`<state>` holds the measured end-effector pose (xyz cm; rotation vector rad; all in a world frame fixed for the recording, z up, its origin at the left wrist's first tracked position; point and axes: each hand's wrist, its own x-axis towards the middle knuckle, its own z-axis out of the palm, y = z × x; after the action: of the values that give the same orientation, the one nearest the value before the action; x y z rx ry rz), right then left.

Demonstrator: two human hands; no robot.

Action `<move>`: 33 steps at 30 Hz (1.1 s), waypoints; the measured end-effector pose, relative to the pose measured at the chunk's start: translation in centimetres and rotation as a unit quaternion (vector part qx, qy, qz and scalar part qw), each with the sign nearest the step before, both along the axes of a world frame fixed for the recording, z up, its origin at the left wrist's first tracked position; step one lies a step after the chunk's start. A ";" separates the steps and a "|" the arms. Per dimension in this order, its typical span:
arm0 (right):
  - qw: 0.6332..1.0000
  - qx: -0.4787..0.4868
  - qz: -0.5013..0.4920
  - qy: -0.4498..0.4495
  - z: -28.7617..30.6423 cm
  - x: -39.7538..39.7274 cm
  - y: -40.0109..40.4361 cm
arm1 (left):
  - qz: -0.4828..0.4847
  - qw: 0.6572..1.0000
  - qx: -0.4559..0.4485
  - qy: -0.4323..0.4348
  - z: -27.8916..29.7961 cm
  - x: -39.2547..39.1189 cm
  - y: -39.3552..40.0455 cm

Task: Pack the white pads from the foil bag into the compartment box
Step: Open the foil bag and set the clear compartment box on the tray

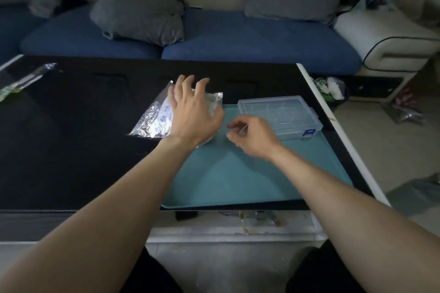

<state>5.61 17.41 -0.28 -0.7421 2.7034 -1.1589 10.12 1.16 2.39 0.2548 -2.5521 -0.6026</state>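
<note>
A crinkled silver foil bag (pixel 152 121) lies on the black table, partly over the teal mat's far left corner. White pads with blue marks (pixel 165 112) show on it. My left hand (pixel 192 112) hovers over the bag with its fingers spread and straight, hiding the bag's middle. My right hand (pixel 252 135) is just right of it above the mat, fingers loosely curled, holding nothing that I can see. The clear plastic compartment box (pixel 281 114) with a blue latch sits closed at the mat's far right corner.
The teal mat (pixel 238 173) covers the table's near right part. The black table (pixel 71 138) stretches left, with a clear plastic wrapper (pixel 23 81) at its far left corner. A blue sofa with grey cushions (pixel 138 14) stands behind the table.
</note>
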 end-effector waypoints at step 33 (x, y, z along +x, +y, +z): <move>0.950 -0.127 -0.237 -0.160 -1.9 -3.7 13.2 | -0.067 0.923 0.378 0.000 -7.4 -4.1 11.1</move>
<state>1.93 30.62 -2.15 0.0993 2.5414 -1.5845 6.05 12.25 -4.99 0.3358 -2.2270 -1.6253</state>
